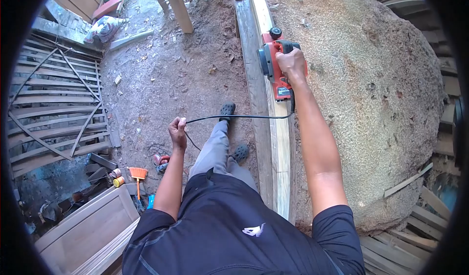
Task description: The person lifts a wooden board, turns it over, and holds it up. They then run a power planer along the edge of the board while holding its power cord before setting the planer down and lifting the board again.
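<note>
My right hand (291,64) is wrapped round the handle of a red and black electric planer (282,82). The planer rests on a long pale wooden board (281,162), which runs lengthwise along a greyer beam (261,143). From the planer's rear a black power cord (234,116) stretches left across the board to my left hand (178,131). The fingers of that hand are closed on the cord, and a loose length hangs below it. The planer's sole is hidden against the wood.
A large sawdust heap (361,104) rises right of the beam. On the ground at left lie a red power tool (160,160), an orange broom (138,173) and a panelled wooden door (93,226). A wooden post (178,6) stands ahead; slatted wood (58,99) lines the left side.
</note>
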{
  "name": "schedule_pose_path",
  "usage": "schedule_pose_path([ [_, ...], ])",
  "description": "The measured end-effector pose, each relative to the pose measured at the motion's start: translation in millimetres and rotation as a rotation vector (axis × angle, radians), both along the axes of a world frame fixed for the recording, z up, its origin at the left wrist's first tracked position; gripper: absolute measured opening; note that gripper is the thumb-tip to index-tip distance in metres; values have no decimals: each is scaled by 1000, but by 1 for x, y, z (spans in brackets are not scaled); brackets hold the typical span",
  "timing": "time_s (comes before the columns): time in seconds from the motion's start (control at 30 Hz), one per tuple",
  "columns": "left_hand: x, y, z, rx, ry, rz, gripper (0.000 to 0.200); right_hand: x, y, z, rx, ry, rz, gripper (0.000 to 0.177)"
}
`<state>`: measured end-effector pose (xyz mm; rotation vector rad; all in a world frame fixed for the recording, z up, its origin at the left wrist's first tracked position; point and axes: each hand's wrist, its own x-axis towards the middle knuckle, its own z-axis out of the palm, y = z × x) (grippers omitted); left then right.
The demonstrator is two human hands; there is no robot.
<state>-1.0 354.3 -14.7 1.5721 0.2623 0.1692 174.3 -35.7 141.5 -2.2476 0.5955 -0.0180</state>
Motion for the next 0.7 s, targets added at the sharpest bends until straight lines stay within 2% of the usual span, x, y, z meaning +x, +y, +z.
schedule_pose_path([
  [0.1,25,-1,-12,3,-7,-15,35,21,-1,-1,34,-64,15,36],
  [0.27,61,-9,-23,-18,83,-8,35,65,-3,-3,13,19,-8,38],
  [0.4,87,-9,-42,-17,101,5,35,98,-4,-6,15,-34,21,37],
  [0.5,105,-11,-51,-49,154,-47,28,124,-7,-11,0,-21,11,38],
  [0.7,140,-28,-61,-49,187,-10,36,171,-9,-19,20,-43,36,38],
])
